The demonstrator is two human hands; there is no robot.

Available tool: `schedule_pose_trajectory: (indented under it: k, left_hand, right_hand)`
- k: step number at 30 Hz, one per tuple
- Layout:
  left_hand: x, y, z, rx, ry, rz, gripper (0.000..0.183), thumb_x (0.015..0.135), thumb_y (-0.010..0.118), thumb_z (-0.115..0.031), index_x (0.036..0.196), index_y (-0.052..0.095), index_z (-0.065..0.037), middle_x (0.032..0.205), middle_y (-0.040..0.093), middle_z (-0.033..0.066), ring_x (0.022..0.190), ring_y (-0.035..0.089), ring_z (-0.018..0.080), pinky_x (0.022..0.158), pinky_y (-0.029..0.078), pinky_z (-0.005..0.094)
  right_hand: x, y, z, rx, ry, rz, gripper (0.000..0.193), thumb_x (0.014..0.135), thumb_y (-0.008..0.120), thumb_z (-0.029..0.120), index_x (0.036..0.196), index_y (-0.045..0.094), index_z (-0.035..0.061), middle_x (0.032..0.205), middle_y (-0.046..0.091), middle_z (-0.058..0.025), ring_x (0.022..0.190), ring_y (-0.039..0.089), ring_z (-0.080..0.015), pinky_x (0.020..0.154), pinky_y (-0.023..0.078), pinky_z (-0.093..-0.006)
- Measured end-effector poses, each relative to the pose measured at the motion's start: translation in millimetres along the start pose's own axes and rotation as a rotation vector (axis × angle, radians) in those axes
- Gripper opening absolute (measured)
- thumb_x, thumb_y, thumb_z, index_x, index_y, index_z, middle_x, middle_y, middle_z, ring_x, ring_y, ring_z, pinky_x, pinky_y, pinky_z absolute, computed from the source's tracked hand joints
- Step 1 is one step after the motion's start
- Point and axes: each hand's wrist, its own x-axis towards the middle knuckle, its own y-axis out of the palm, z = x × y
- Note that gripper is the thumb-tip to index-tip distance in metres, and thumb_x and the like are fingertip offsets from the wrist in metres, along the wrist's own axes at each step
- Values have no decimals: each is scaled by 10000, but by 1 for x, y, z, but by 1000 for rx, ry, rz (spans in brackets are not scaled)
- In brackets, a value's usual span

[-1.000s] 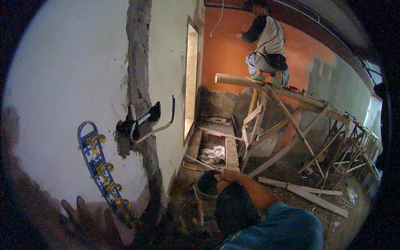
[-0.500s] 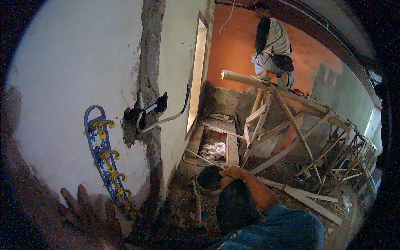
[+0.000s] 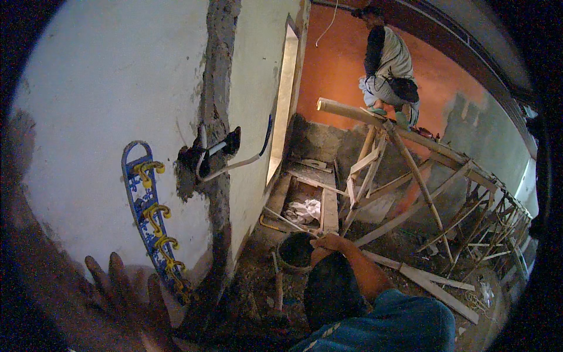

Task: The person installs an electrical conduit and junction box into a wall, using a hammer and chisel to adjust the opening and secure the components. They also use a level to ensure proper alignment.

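My left hand (image 3: 132, 308) is at the lower left with its fingers spread, holding nothing. It is in shadow, close to the pale wall; I cannot tell whether it touches it. Just above it, a blue hook rack (image 3: 146, 214) with several yellow hooks hangs tilted on that wall. My right hand (image 3: 327, 242), at the end of a bare forearm from a teal sleeve, is bunched over the top of a dark rounded shape that looks like my clothed leg (image 3: 334, 290). Anything within its fingers is hidden. A dark bucket (image 3: 295, 251) stands just left of it.
A grey mortar-filled channel (image 3: 220, 70) runs down the wall, with a bent conduit (image 3: 234, 168) sticking out. A person (image 3: 390, 64) crouches on bamboo scaffolding (image 3: 410, 132) before an orange wall. Loose planks (image 3: 431, 284) and a wooden-handled tool (image 3: 277, 281) lie on the rough floor.
The view has shifted slightly, so wall and scaffolding sit a little farther right. My left hand's fingers appear slightly higher. My right hand has hardly moved. The person on the scaffolding has shifted their head slightly.
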Motion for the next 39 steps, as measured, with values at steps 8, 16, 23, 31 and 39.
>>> schedule_pose_trajectory:
  k: [8,16,23,31,39]
  left_hand:
    - [-1,7,-2,-15,-42,83,713,822,726,-367,1449,468,-147,1618,241,168,1476,168,464,1177,119,650]
    - [1,9,5,-19,43,0,695,842,701,-360,1459,457,-156,1633,211,157,1481,161,465,1179,116,645]
    - [-1,16,3,-18,5,-38,698,840,691,-414,1465,464,-204,1644,214,108,1487,200,420,1173,81,648]
    - [-5,21,0,-52,45,-137,688,845,704,-362,1469,461,-207,1651,207,88,1498,148,435,1176,22,646]
    - [2,24,2,-140,106,-183,738,816,725,-346,1479,445,-179,1641,217,127,1498,108,455,1175,14,651]
  right_hand:
    - [0,-3,0,-192,-145,6,666,875,596,663,1086,736,47,1065,725,-158,964,670,-284,879,495,-435]
    - [-12,-7,13,-106,-103,46,628,904,554,657,1135,739,103,1113,717,-144,1008,664,-268,902,489,-417]
    - [-31,-7,24,89,-110,28,676,833,630,692,1105,748,85,985,715,-136,918,654,-237,809,496,-368]
    - [-22,1,15,252,-51,14,527,850,709,549,1037,765,59,925,729,-48,782,616,-177,696,482,-350]
    - [4,13,-3,-166,-266,-135,560,870,694,541,1129,735,47,1050,732,-86,957,647,-211,906,473,-355]
